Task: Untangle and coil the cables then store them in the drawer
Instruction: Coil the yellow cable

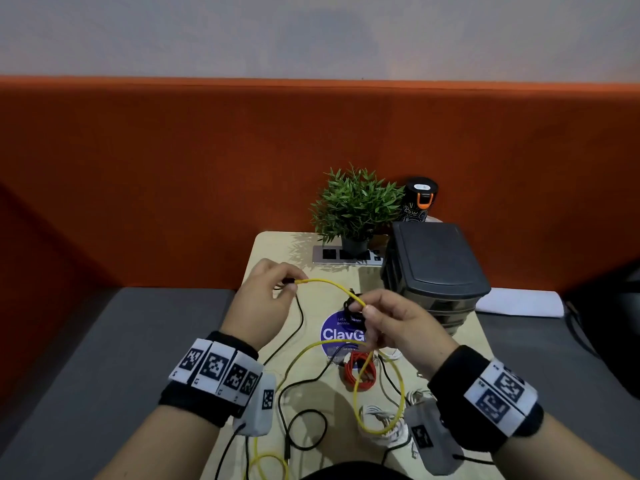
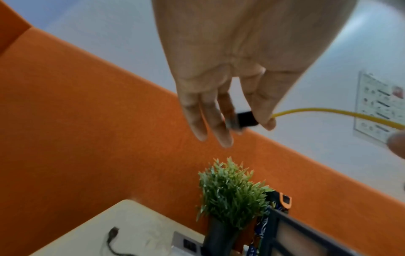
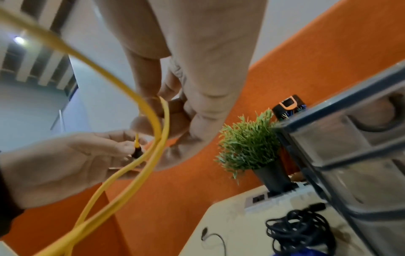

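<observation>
1. Coiling step: left hand [image 1: 268,289] pinches the yellow cable [image 1: 329,284] at its black plug, raised over the table [image 1: 277,244].
2. Right hand [image 1: 398,327] pinches it further along; the rest trails below.
3. Next, probably: lay another loop, keeping clear of the red cable [image 1: 360,372]. Drawer unit [image 1: 436,265] waits just beside.

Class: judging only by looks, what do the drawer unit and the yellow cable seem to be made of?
Drawer unit: probably plastic, with a matte dark moulded top and translucent drawer fronts. Yellow cable: seemingly a smooth rubbery or plastic jacket, since it bends in soft curves; its core is hidden.
</observation>
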The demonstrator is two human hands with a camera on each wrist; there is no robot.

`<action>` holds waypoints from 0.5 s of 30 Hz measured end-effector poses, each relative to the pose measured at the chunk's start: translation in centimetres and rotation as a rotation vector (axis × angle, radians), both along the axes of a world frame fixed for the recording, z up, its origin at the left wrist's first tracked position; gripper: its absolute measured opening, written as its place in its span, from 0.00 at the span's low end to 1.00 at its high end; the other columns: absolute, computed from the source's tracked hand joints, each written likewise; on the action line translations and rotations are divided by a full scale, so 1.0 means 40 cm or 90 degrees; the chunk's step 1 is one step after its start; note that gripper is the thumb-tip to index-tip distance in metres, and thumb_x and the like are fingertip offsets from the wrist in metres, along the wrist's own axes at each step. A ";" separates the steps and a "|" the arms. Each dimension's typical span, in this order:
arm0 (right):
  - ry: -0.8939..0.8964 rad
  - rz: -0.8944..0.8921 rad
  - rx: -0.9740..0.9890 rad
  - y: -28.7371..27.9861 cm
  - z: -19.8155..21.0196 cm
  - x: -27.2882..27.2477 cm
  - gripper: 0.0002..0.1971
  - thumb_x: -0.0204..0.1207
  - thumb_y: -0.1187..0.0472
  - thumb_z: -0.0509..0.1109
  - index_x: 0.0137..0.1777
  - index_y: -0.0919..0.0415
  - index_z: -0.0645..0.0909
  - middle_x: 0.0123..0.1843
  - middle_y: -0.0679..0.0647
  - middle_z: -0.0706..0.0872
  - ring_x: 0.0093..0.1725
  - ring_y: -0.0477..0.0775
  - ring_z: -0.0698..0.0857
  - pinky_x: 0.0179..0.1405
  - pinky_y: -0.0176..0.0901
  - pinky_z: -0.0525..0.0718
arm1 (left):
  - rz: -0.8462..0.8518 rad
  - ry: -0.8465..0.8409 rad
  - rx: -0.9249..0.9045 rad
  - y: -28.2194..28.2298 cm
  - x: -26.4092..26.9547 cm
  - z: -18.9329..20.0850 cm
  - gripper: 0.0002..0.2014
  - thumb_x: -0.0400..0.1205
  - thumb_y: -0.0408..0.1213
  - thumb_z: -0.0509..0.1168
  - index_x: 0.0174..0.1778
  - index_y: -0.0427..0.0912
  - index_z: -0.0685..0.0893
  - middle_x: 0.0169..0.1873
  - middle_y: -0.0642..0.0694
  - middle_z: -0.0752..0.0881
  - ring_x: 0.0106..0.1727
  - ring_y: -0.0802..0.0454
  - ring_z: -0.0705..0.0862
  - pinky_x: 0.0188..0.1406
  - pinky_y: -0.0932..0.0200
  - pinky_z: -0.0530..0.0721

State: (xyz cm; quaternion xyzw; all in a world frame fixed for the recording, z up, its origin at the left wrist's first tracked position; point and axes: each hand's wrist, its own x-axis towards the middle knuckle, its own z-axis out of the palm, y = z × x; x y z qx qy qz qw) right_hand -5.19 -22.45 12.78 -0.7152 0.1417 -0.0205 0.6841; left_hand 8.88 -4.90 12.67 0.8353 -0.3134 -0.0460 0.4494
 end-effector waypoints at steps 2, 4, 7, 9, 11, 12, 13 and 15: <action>-0.031 -0.011 -0.009 0.007 0.027 0.000 0.12 0.84 0.65 0.60 0.49 0.54 0.85 0.26 0.55 0.74 0.26 0.53 0.78 0.39 0.55 0.84 | -0.080 0.019 0.061 -0.003 -0.021 0.027 0.15 0.79 0.28 0.65 0.43 0.57 0.83 0.50 0.58 0.80 0.54 0.71 0.76 0.52 0.79 0.68; -0.050 -0.038 -0.054 0.017 0.048 0.007 0.11 0.84 0.63 0.61 0.49 0.52 0.85 0.26 0.52 0.72 0.26 0.51 0.75 0.32 0.52 0.82 | -0.143 0.071 0.051 -0.013 -0.050 0.048 0.18 0.76 0.25 0.63 0.47 0.57 0.84 0.53 0.59 0.83 0.59 0.64 0.79 0.59 0.65 0.73; -0.067 -0.093 -0.170 0.022 0.075 0.014 0.09 0.83 0.58 0.64 0.48 0.48 0.85 0.27 0.46 0.72 0.26 0.44 0.72 0.29 0.43 0.74 | -0.169 0.224 -0.115 -0.030 -0.089 0.085 0.17 0.72 0.31 0.60 0.52 0.52 0.84 0.48 0.50 0.89 0.56 0.54 0.84 0.47 0.56 0.78; -0.080 -0.086 -0.259 0.019 0.096 0.011 0.08 0.82 0.55 0.65 0.45 0.45 0.85 0.28 0.47 0.75 0.28 0.42 0.72 0.30 0.37 0.72 | -0.146 0.285 -0.187 -0.037 -0.104 0.112 0.09 0.78 0.39 0.62 0.52 0.45 0.83 0.36 0.42 0.86 0.44 0.47 0.85 0.41 0.52 0.77; -0.089 -0.072 -0.325 0.016 0.118 0.007 0.07 0.81 0.53 0.66 0.42 0.43 0.84 0.33 0.53 0.81 0.32 0.43 0.75 0.31 0.36 0.72 | -0.134 0.308 -0.189 -0.037 -0.107 0.129 0.13 0.86 0.45 0.58 0.48 0.40 0.82 0.24 0.45 0.74 0.28 0.48 0.75 0.33 0.52 0.74; -0.101 -0.073 -0.339 0.015 0.129 0.006 0.07 0.80 0.53 0.67 0.41 0.44 0.84 0.34 0.53 0.82 0.33 0.43 0.76 0.32 0.34 0.72 | -0.136 0.326 -0.172 -0.037 -0.106 0.135 0.15 0.87 0.45 0.55 0.46 0.40 0.82 0.21 0.48 0.69 0.24 0.51 0.68 0.28 0.55 0.68; -0.119 -0.080 -0.344 0.012 0.139 0.006 0.07 0.80 0.54 0.67 0.41 0.45 0.83 0.32 0.49 0.81 0.32 0.41 0.75 0.30 0.31 0.71 | -0.143 0.351 -0.152 -0.037 -0.106 0.143 0.16 0.88 0.45 0.53 0.43 0.39 0.81 0.20 0.51 0.65 0.22 0.53 0.63 0.25 0.58 0.62; -0.148 -0.098 -0.345 0.003 0.151 0.009 0.08 0.80 0.56 0.68 0.40 0.46 0.83 0.28 0.40 0.78 0.30 0.39 0.73 0.29 0.28 0.70 | -0.185 0.401 -0.135 -0.034 -0.109 0.156 0.17 0.88 0.43 0.52 0.42 0.39 0.80 0.18 0.53 0.63 0.20 0.57 0.58 0.21 0.64 0.55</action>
